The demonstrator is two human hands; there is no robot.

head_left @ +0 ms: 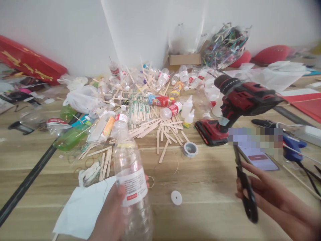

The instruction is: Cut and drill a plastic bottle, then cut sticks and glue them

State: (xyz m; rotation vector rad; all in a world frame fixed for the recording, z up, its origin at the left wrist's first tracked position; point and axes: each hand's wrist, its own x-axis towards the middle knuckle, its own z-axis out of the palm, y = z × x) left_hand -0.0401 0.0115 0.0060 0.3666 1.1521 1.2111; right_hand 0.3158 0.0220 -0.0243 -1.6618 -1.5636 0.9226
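Note:
My left hand (110,211) is wrapped round a clear plastic bottle (130,160) with a white label, upright and slightly tilted. Its top overlaps other bottles behind, so I cannot tell where its mouth ends. My right hand (265,190) is closed on black scissors (245,194), seen nearly edge-on with the narrow end pointing up and away. On the table between the hands lies a white disc (176,197) with a small central hole. Farther back is a small grey spool (190,149). Left of the bottle lies a white paper sheet (80,207).
A red cordless drill (240,100) stands on its battery at right, beside a lit phone (260,155). Wooden craft sticks (147,129), several bottles (172,110) and small white squeeze bottles (187,108) crowd the middle. A green bottle (70,137) lies at left.

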